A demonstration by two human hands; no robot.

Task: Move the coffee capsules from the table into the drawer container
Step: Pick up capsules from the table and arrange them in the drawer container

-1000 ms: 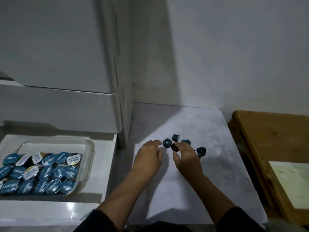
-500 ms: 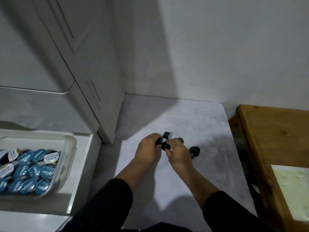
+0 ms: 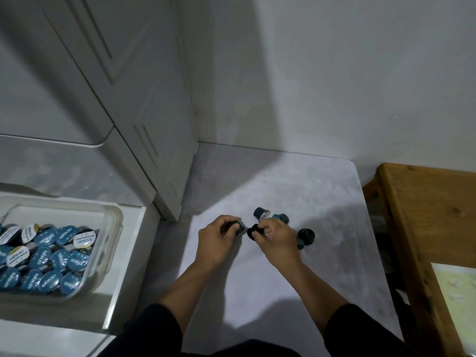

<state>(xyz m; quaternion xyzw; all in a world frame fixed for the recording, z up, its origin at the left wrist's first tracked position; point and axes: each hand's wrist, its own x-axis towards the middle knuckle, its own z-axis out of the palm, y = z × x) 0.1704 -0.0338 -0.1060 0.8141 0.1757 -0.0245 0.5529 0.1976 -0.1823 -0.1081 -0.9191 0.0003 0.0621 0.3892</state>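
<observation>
Small dark teal coffee capsules lie on the grey marbled table [image 3: 296, 279]. My left hand [image 3: 217, 239] is closed around one capsule [image 3: 235, 226] at its fingertips. My right hand [image 3: 277, 238] pinches another dark capsule [image 3: 253, 231]. Loose capsules remain beside my right hand: one on its side [image 3: 260, 213], a teal one [image 3: 280, 217] and a dark one [image 3: 306, 235]. At the left, the clear plastic container [image 3: 113, 228] sits in the open white drawer [image 3: 126, 266], holding several blue-lidded capsules [image 3: 49, 258].
A white cabinet [image 3: 116, 112] rises behind the drawer, its corner close to my left hand. A white wall runs along the table's far edge. A wooden table [image 3: 425, 215] stands at the right with a pale mat [image 3: 458, 297] on it.
Both hands have closed on capsules: the left now holds one in its fingers, the right keeps its dark one. The view has swung right, so less of the container shows.
</observation>
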